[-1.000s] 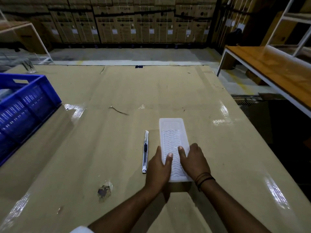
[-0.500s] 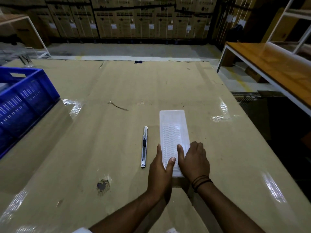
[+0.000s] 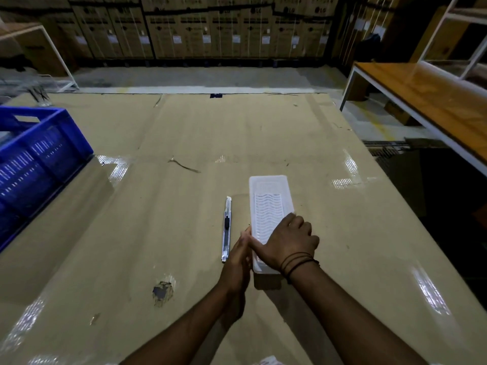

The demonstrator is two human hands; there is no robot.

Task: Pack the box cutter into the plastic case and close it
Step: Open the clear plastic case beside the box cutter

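A long white translucent plastic case (image 3: pixel 268 204) lies lengthwise on the cardboard-covered table (image 3: pixel 158 233), its lid down. My right hand (image 3: pixel 288 243) lies over the near half of the case, thumb on its left edge and fingers curled over the right edge. My left hand (image 3: pixel 238 255) stands on edge against the case's near left side, fingers together. A slim silver box cutter (image 3: pixel 227 227) with a black slider rests on the table just left of the case, parallel to it and a little apart from my left hand.
A blue plastic crate (image 3: pixel 39 159) stands on the table at the far left. A torn spot (image 3: pixel 162 291) marks the cardboard near me. To the right past the table edge are a dark gap and a wooden bench (image 3: pixel 434 106). Stacked cartons line the back wall.
My right hand has moved from beside the case to on top of it, gripping across its width. My left hand has turned onto its edge against the case's left side. The cutter has not moved.
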